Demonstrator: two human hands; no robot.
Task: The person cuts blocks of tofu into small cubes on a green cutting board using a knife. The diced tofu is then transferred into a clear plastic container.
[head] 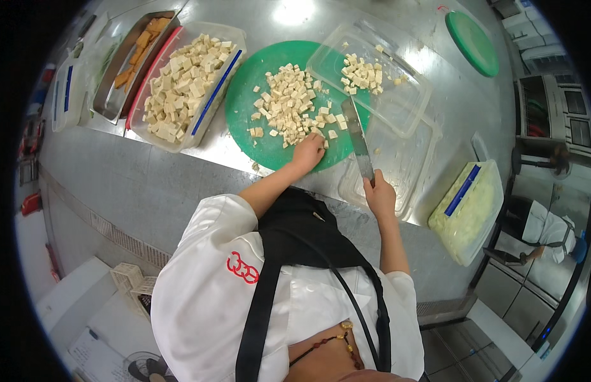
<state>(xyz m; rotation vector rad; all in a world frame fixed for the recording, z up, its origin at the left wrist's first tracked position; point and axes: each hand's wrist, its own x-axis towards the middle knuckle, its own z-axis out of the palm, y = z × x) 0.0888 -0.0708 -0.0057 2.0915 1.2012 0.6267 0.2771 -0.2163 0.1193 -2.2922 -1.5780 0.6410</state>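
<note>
My left hand [309, 153] rests on the green round cutting board [248, 129], its fingers bent at the near edge of a pile of pale tofu-like cubes [290, 95]; whether it grips a piece cannot be told. My right hand [380, 193] is shut on the handle of a knife [357, 136], its long blade pointing away from me over the board's right edge. Near the blade's tip, more cubes [362, 74] lie at a clear plastic lid or tray [415, 119] that overlaps the board. A second clear plastic piece [422, 157] lies under the knife's right side.
Left of the board stand a clear tub [214, 102] full of larger cubes, a metal pan [102, 98] with orange-brown pieces, and a lidded container [61, 112]. At right are a container of pale green food [467, 215] and another green board [472, 43]. A person [546, 229] is farther right.
</note>
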